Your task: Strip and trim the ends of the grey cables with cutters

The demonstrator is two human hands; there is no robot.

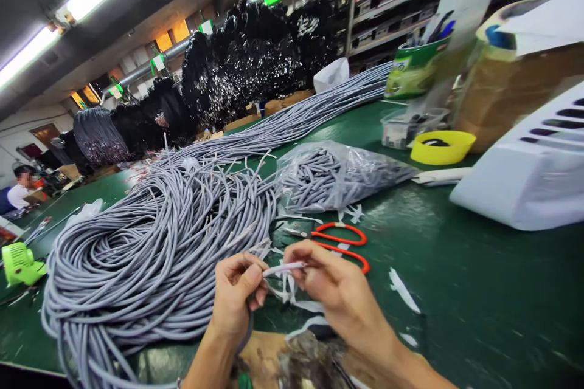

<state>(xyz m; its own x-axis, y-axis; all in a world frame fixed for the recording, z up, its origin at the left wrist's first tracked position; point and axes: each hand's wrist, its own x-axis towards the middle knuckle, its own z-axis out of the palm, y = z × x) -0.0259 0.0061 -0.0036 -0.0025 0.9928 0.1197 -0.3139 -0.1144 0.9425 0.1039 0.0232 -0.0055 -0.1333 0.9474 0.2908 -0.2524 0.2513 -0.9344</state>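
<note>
Between thumb and fingers, my left hand (233, 289) pinches a grey cable (279, 269) close to its end. The cable's pale end points to the right, where my right hand (333, 285) grips its tip; the exact contact is hidden behind the fingers. Past my right hand lie red-handled scissors (342, 240) with their handles apart. Scraps of white wrapping strip (306, 305) lie under and around both hands. To the left is a big coiled heap of grey cables (137, 249). A clear plastic bag (340, 173) full of short grey pieces rests behind the scissors.
A green tabletop (497, 298) carries everything. At right stand a white slotted plastic part (524, 188), a yellow tape ring (442, 147), a small clear box (408, 127) and a green can (415, 70) of tools. A green fan (22, 263) and a seated person (20, 191) are far left.
</note>
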